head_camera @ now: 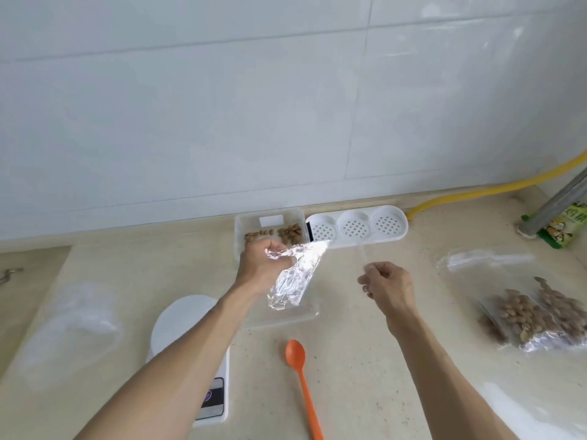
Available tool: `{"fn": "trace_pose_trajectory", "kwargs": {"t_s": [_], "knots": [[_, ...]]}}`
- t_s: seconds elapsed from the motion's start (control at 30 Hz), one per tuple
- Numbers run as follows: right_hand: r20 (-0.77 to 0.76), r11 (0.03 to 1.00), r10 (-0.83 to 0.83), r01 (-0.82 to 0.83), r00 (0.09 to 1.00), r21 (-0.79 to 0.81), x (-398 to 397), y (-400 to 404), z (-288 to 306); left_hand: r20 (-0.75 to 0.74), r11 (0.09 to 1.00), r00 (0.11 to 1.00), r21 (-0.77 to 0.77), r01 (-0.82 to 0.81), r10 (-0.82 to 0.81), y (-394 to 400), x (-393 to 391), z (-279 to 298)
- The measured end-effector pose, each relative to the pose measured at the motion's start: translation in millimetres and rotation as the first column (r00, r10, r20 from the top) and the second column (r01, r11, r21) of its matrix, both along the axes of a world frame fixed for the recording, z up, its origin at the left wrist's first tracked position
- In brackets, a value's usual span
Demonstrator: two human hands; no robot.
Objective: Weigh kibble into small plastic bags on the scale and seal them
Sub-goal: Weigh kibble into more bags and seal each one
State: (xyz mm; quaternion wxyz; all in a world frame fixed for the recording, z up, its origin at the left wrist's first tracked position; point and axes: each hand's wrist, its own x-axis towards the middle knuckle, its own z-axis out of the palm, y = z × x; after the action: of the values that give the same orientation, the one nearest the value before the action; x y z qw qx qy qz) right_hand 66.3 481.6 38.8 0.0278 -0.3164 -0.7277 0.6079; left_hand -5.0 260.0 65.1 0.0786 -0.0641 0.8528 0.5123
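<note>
My left hand grips a crumpled, shiny clear plastic bag above the counter, just in front of the clear tub of kibble. My right hand hovers to the right with thumb and forefinger pinched on a faint, thin clear bag. The white scale lies under my left forearm with nothing on its platform. An orange spoon lies on the counter between my arms. Sealed bags of kibble are piled at the right.
The tub's clear lid lies flat below the shiny bag. A white tray with three perforated discs sits against the wall. There are loose clear bags at left and right, a yellow hose and a green packet.
</note>
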Motion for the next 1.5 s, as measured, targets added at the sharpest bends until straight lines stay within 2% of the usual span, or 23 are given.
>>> {"fn": "trace_pose_trajectory", "kwargs": {"t_s": [0.1, 0.2, 0.4, 0.53, 0.67, 0.77, 0.87, 1.0, 1.17, 1.33, 1.5], "knots": [[-0.008, 0.997, 0.077, -0.077, 0.997, -0.016, -3.3, -63.8, 8.0, -0.012, 0.998, 0.998, 0.009, -0.067, 0.068, -69.7, -0.6, 8.5], [0.011, 0.983, 0.181, -0.181, 0.983, 0.019, -3.7, -131.2, 10.5, -0.030, 0.997, 0.997, -0.035, -0.066, 0.065, -142.0, 4.8, 9.3], [0.164, 0.945, 0.284, -0.305, 0.945, 0.121, 2.5, -227.3, -10.3, -0.003, 0.991, 0.999, -0.132, -0.035, 0.035, -241.2, 21.3, -16.2], [0.265, 0.946, 0.249, -0.292, 0.932, 0.140, 11.9, -243.5, -24.0, 0.044, 0.986, 0.999, -0.167, 0.017, -0.010, -259.2, 27.8, -38.3], [0.302, 0.949, 0.219, -0.275, 0.928, 0.156, 18.7, -242.8, -31.8, 0.075, 0.964, 0.995, -0.252, 0.088, -0.071, -260.4, 28.2, -56.7], [0.298, 0.939, 0.200, -0.269, 0.934, 0.214, 24.2, -241.1, -29.1, 0.015, 0.907, 0.993, -0.405, 0.114, -0.119, -259.2, 32.0, -61.3], [0.285, 0.909, 0.188, -0.276, 0.940, 0.312, 33.7, -241.2, -20.5, -0.088, 0.890, 0.988, -0.449, 0.075, -0.128, -257.4, 44.5, -55.5], [0.190, 0.815, 0.269, -0.328, 0.944, 0.477, 53.1, -244.2, -10.0, -0.165, 0.867, 0.973, -0.496, 0.057, -0.158, -252.9, 75.0, -48.7], [0.108, 0.623, 0.419, -0.372, 0.902, 0.688, 94.1, -258.2, -2.8, -0.248, 0.822, 0.941, -0.568, 0.050, -0.228, -249.6, 135.7, -52.3], [0.173, 0.454, 0.539, -0.458, 0.824, 0.765, 140.5, -266.3, -21.5, -0.271, 0.774, 0.928, -0.633, 0.028, -0.255, -260.0, 195.0, -78.1], [0.364, 0.354, 0.567, -0.618, 0.739, 0.702, 170.7, -269.0, -52.4, -0.156, 0.770, 0.961, -0.634, 0.079, -0.227, -264.3, 221.5, -106.3]]}}
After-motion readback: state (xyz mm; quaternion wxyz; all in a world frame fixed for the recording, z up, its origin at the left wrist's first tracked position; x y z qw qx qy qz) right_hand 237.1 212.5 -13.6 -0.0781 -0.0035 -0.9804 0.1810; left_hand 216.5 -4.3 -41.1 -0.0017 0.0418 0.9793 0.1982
